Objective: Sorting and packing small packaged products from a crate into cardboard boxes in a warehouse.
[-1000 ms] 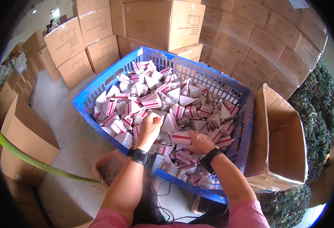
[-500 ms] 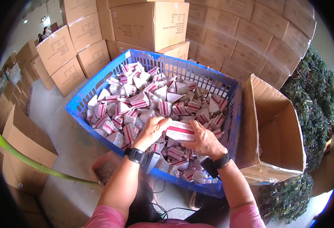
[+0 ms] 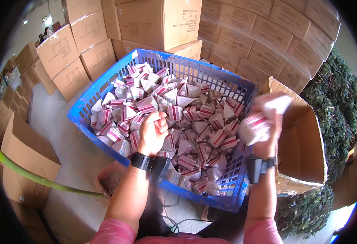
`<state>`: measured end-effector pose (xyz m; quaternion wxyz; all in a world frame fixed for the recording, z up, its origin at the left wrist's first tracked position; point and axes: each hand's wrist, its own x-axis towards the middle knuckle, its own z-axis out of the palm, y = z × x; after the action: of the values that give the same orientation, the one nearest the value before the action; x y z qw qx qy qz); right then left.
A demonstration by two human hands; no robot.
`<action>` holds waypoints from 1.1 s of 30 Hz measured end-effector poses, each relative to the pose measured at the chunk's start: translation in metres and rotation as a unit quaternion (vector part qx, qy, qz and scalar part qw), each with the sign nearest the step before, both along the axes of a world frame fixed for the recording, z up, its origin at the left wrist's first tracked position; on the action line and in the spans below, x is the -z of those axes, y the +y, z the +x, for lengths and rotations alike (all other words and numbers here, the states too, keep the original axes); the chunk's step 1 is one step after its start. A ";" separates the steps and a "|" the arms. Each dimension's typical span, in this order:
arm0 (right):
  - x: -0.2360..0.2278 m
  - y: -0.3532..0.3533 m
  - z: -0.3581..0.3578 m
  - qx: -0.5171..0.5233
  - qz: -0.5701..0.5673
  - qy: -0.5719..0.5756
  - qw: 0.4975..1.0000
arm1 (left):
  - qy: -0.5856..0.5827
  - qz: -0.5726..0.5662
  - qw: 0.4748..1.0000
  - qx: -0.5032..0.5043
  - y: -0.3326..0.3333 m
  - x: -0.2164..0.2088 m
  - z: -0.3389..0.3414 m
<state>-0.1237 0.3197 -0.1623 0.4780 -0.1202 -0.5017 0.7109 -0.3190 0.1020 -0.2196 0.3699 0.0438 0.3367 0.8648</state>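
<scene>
A blue plastic basket (image 3: 101,140) in front of me is heaped with cake-slice ornaments (image 3: 148,105), wedge-shaped, whitish and glittery with red stripes. Over the pile, my left hand (image 3: 153,132) has its fingers loosely curled in, with no ornament visible in them. My right hand (image 3: 270,136), smeared by motion, is above the basket's right edge by an open cardboard box (image 3: 300,146). It grips what look like two ornaments, a lower wedge (image 3: 255,128) and an upper pale one (image 3: 277,102); the blur hides their exact outlines.
Stacked cartons (image 3: 142,24) stand behind the basket, with a wrapped carton wall (image 3: 260,40) at far right. Green artificial foliage (image 3: 333,105) lies beyond the open box. A green strap (image 3: 44,181) and a small reddish container (image 3: 105,181) are at lower left.
My hands were together over the pile on one striped ornament. The right hand has swung right toward the open box, carrying ornaments; the left has let go and drawn slightly left.
</scene>
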 end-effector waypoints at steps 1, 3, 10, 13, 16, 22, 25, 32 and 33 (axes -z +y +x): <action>0.010 0.034 0.021 -0.050 -0.051 0.114 0.991 | 0.023 -0.031 0.999 -0.004 -0.004 0.001 -0.003; -0.007 0.048 0.029 -0.005 -0.302 0.338 0.891 | 0.010 -0.040 0.999 -0.021 -0.011 0.006 -0.010; 0.005 0.030 -0.003 -0.130 -0.363 0.280 0.879 | 0.037 -0.089 0.992 -0.085 -0.017 0.004 -0.010; 0.032 0.001 -0.061 -0.211 -0.168 0.023 0.963 | 0.035 -0.092 0.988 -0.119 -0.020 0.000 -0.007; 0.045 -0.056 -0.119 -0.236 0.109 -0.353 0.899 | 0.023 -0.117 0.986 -0.117 -0.027 0.002 -0.014; 0.143 -0.111 -0.179 -0.130 0.635 -0.517 0.559 | 0.016 -0.116 0.986 -0.118 -0.027 0.004 -0.014; 0.165 -0.116 -0.186 -0.114 0.655 -0.556 0.499 | 0.061 -0.093 0.987 -0.118 -0.030 0.008 -0.013; 0.175 -0.056 -0.153 -0.249 0.552 -0.633 0.482 | 0.059 -0.157 0.982 -0.086 -0.027 -0.007 -0.005; 0.178 -0.042 -0.145 -0.291 0.467 -0.627 0.551 | 0.064 -0.153 0.983 -0.083 -0.025 -0.005 -0.003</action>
<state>-0.2691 0.2781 -0.3401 -0.2022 -0.1429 -0.9432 0.2215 -0.3221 0.0773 -0.2143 0.2767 0.0143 0.4903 0.8263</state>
